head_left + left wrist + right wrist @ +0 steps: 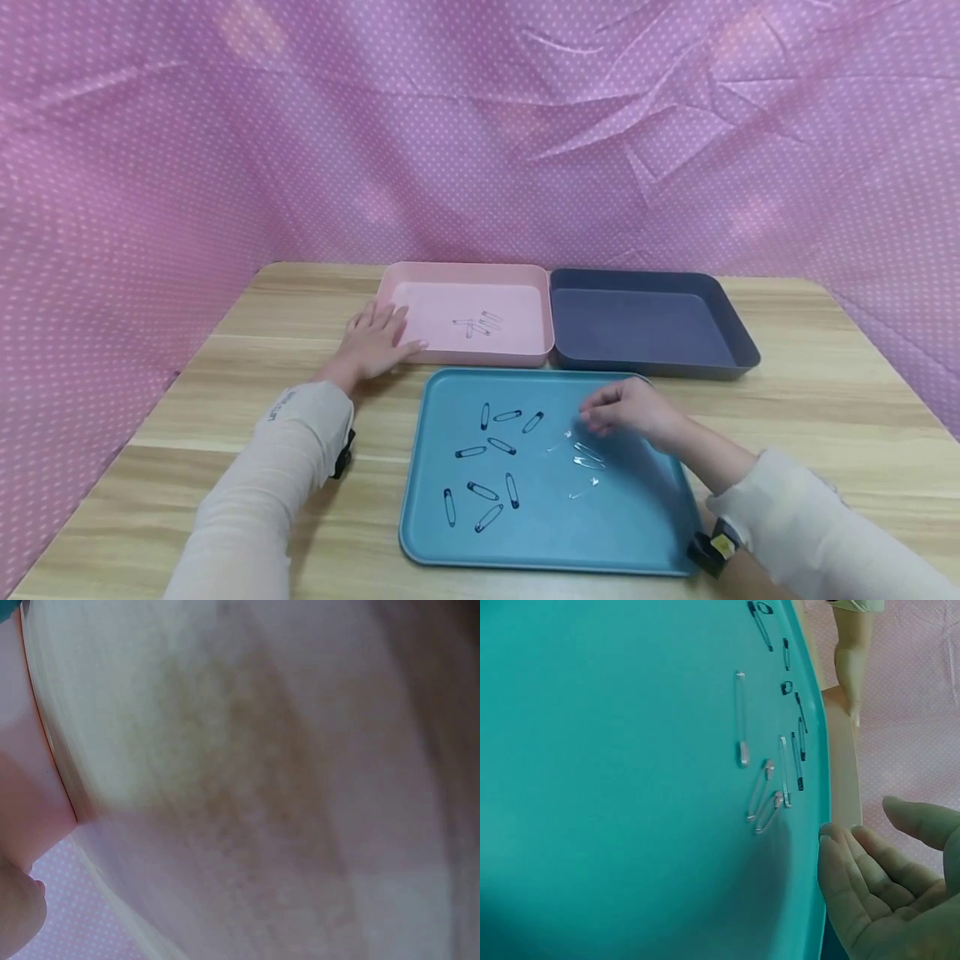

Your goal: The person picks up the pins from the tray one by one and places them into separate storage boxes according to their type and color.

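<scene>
My left hand (372, 343) rests with fingers spread at the left front corner of the pink tray (480, 359). Several safety pins (480, 323) lie inside that tray. Over the right part of the teal tray (555, 550) hovers my right hand (892, 892), its thumb apart from the loosely bent fingers and nothing between them. Below and beside it on the teal tray are several silver safety pins (742, 720). Several black safety pins (501, 446) are spread over that tray's left half. The left wrist view catches only a bit of the left hand (19, 911) at its edge.
A dark grey tray (652, 367) stands to the right of the pink one, side by side behind the teal tray. All three are on a light wooden table (360, 517). Pink dotted cloth (465, 150) hangs behind and around the table.
</scene>
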`<state>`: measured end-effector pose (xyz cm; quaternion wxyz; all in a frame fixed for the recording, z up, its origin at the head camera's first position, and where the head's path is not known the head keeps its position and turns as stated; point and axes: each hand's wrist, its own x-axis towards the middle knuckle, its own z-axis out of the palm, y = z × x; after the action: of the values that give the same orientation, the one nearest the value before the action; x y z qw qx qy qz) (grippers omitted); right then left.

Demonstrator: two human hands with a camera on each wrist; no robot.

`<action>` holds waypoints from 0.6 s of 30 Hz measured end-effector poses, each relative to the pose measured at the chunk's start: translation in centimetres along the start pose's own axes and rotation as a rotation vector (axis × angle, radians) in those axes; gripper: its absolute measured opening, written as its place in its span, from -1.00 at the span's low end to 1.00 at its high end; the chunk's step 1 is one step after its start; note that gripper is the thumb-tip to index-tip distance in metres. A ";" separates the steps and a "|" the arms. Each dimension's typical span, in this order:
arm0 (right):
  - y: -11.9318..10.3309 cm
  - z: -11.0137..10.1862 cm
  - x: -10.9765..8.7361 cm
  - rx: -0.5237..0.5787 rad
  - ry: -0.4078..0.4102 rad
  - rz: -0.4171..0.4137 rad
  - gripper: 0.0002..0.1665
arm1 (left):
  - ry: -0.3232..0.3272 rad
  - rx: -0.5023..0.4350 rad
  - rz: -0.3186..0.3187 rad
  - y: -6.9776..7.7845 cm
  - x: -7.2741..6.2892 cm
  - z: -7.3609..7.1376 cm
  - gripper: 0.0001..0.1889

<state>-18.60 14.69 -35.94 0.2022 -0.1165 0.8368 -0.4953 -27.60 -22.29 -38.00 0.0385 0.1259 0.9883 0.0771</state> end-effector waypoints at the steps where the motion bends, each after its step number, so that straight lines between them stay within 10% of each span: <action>1: 0.1 0.0 -0.1 -0.006 -0.010 0.003 -0.73 | -0.001 0.002 0.000 0.0 0.0 0.0 -0.19; 18: 0.8 0.8 -0.7 -0.131 -0.033 0.044 -0.83 | -0.002 -0.005 -0.006 0.2 -0.1 -0.3 -0.19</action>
<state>-17.56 14.70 -36.85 0.2186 -0.1194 0.8663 -0.4330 -27.49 -22.18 -37.71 0.0402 0.1230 0.9884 0.0795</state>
